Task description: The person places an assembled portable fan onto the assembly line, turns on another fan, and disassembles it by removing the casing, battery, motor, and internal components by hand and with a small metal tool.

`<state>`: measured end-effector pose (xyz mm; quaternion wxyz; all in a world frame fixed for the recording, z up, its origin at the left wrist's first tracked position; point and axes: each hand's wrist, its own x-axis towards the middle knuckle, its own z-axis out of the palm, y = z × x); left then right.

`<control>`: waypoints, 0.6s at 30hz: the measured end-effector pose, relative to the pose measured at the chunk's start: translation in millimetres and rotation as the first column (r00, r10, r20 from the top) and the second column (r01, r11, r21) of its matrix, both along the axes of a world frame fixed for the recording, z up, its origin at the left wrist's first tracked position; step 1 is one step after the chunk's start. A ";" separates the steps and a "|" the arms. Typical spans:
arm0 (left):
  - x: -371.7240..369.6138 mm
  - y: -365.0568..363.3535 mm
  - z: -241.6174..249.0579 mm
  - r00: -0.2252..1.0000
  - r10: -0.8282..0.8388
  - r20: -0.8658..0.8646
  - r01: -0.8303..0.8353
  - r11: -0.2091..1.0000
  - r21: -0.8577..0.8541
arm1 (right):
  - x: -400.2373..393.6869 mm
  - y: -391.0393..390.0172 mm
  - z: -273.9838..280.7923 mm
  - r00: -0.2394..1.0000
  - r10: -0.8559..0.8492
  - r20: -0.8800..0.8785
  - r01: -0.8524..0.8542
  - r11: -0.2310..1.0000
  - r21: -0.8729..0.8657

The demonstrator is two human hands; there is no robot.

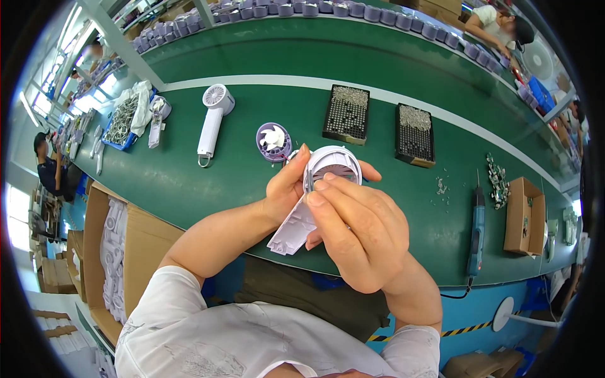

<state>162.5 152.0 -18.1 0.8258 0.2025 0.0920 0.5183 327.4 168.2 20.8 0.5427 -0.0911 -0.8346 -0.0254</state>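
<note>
A pale lilac fan housing (pixel 295 228) with a round head and an open handle half is held over the bench. My left hand (pixel 285 191) is wrapped round the side of its head, fingertips showing behind it. My right hand (pixel 368 230) reaches over the head, its fingers pinched together at the inner rim; a small metallic piece seems to be between them, too hidden to name. Just left of the housing, a purple fan motor unit (pixel 273 140) with white blades lies on the green bench, and thin wires run from it toward my left hand.
Beyond the hands stand two black screw trays (pixel 346 114) (pixel 414 135). An assembled handheld fan (pixel 212 125) and a blue basket (pixel 129 120) lie left. An electric screwdriver (pixel 477 233), loose screws (pixel 442 186) and a cardboard box (pixel 525 217) are right. Other people (pixel 495 28) sit farther off.
</note>
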 end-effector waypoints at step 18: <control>1.2 12.1 1.3 0.958 -0.023 -0.286 0.058 0.992 0.115 | -3.7 23.5 -3.1 0.988 -0.035 -0.150 -0.013 0.951 -0.308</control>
